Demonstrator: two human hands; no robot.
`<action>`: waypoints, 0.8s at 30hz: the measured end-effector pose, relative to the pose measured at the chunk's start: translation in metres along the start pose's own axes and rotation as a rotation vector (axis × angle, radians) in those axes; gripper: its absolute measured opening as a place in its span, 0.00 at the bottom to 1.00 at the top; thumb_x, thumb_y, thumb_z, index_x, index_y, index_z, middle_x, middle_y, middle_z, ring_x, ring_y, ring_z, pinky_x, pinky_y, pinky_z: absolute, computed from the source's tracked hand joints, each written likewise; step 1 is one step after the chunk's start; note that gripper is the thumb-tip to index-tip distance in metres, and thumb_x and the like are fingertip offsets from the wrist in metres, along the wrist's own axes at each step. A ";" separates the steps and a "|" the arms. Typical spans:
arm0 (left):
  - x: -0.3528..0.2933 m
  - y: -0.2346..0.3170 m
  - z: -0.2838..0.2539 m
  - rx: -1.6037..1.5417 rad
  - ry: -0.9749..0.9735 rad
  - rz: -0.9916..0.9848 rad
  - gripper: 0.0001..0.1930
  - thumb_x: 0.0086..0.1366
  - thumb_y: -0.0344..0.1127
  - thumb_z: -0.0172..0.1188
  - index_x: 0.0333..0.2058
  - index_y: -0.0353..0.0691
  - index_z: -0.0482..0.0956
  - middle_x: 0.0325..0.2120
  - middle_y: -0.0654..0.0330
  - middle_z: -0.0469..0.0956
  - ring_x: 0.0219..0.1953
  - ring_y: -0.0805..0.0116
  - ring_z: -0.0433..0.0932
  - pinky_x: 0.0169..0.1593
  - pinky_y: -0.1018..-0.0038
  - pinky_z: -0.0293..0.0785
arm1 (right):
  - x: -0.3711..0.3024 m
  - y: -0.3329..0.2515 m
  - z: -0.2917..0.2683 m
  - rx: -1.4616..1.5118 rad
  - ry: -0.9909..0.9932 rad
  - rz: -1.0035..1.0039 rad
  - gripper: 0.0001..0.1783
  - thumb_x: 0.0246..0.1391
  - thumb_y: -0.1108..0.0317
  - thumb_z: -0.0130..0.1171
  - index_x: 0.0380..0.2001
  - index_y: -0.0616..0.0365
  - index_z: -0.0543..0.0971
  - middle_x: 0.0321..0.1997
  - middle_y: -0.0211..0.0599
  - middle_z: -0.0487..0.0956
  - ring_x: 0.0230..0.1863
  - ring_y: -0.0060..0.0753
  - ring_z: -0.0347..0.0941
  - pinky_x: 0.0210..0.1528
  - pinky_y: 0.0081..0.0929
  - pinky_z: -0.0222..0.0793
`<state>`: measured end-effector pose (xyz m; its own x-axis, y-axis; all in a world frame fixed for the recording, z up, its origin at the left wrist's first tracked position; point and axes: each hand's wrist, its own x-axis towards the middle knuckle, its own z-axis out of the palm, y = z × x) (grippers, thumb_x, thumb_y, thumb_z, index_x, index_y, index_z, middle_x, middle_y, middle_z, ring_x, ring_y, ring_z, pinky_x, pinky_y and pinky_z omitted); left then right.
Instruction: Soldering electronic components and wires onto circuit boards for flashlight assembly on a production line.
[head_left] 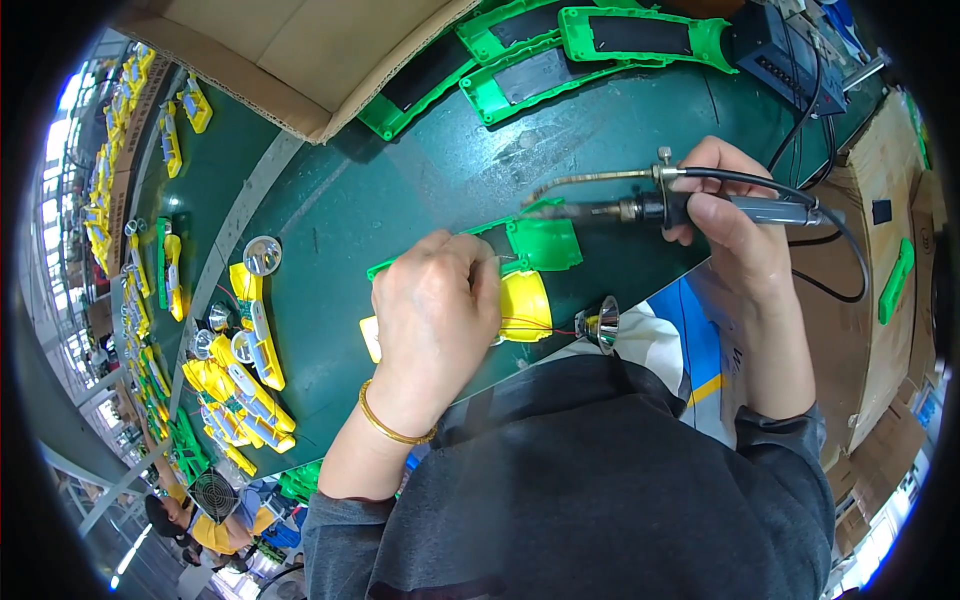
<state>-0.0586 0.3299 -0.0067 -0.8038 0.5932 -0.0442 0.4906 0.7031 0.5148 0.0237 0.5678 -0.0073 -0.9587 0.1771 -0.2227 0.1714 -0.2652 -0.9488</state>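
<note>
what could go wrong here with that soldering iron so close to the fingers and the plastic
The soldering iron in the right hand points its tip toward the left hand, which presses on the yellow and green housing; a slip might burn the fingertips. The tip could also scorch the green plastic. The thin red wire to the reflector at the table edge might snag.

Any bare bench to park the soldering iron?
Yes: bare green benchtop between the cardboard box, the green plastic housings and the left hand. Crowded: yellow flashlight parts at the left edge, and the green-yellow shell between the left hand and right hand.
</note>
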 end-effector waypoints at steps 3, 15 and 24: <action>0.002 0.003 0.000 -0.002 0.004 0.008 0.03 0.51 0.27 0.56 0.20 0.37 0.75 0.18 0.54 0.72 0.20 0.53 0.74 0.25 0.62 0.70 | 0.000 0.019 0.016 0.110 0.160 -0.078 0.17 0.49 0.58 0.57 0.34 0.61 0.70 0.29 0.41 0.76 0.30 0.27 0.72 0.38 0.21 0.68; 0.007 0.008 -0.002 0.139 -0.033 0.058 0.04 0.51 0.26 0.56 0.19 0.36 0.74 0.19 0.53 0.71 0.20 0.51 0.73 0.25 0.61 0.70 | -0.001 0.046 0.047 0.437 0.259 -0.125 0.12 0.56 0.63 0.51 0.36 0.62 0.72 0.32 0.37 0.76 0.36 0.27 0.72 0.50 0.30 0.66; -0.001 -0.009 -0.030 -0.031 0.092 0.155 0.09 0.50 0.26 0.62 0.33 0.36 0.78 0.32 0.55 0.76 0.36 0.55 0.74 0.40 0.66 0.71 | -0.020 0.042 0.026 0.417 0.330 -0.157 0.11 0.56 0.63 0.49 0.35 0.59 0.70 0.31 0.35 0.76 0.36 0.26 0.72 0.51 0.32 0.65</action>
<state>-0.0726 0.3109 0.0142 -0.7472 0.6545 0.1156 0.6019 0.5926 0.5353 0.0440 0.5287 -0.0375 -0.8322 0.5141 -0.2078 -0.1360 -0.5526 -0.8223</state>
